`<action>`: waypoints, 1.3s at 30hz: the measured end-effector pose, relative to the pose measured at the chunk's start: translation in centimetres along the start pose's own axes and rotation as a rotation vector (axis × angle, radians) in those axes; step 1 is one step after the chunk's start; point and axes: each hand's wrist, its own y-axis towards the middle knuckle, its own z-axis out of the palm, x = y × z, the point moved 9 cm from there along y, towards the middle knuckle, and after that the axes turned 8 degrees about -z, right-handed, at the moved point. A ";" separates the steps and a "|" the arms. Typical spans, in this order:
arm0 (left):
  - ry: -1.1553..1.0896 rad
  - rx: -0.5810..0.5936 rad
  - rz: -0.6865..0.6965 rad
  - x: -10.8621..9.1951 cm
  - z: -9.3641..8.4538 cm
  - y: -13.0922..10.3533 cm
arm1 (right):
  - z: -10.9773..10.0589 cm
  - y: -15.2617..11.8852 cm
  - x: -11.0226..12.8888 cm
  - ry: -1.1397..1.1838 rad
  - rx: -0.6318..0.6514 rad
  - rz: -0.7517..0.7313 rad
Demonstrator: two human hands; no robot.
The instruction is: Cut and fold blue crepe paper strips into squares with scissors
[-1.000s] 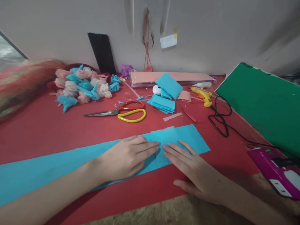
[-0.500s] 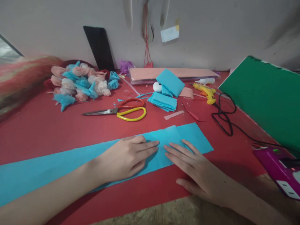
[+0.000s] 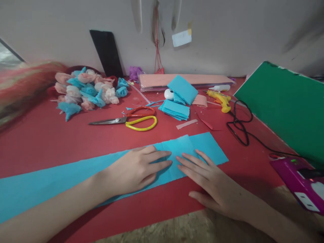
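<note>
A long strip of blue crepe paper runs across the red work surface, with its right part folded over in layers. My left hand lies on the strip, its fingers stretched toward the right and pressing the paper down. Opposite it, my right hand rests with fingers spread on the folded layer, its thumb apart over the red surface. The fingertips of both hands are close but not touching. Neither hand grasps anything. Scissors with one red and one yellow handle lie beyond the strip.
Crepe-paper flowers are heaped at the back left. Folded blue paper pieces lie behind the strip, near a yellow glue gun with a black cord. A green board and a magenta power box stand on the right.
The left fingers have spread slightly apart on the paper. My right hand stays nearly in place, and the whole view has shifted a little.
</note>
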 end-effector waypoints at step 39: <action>0.054 -0.035 0.058 -0.4 -0.3 -0.2 | -1.0 -1.2 -2.1 -0.087 -0.019 0.150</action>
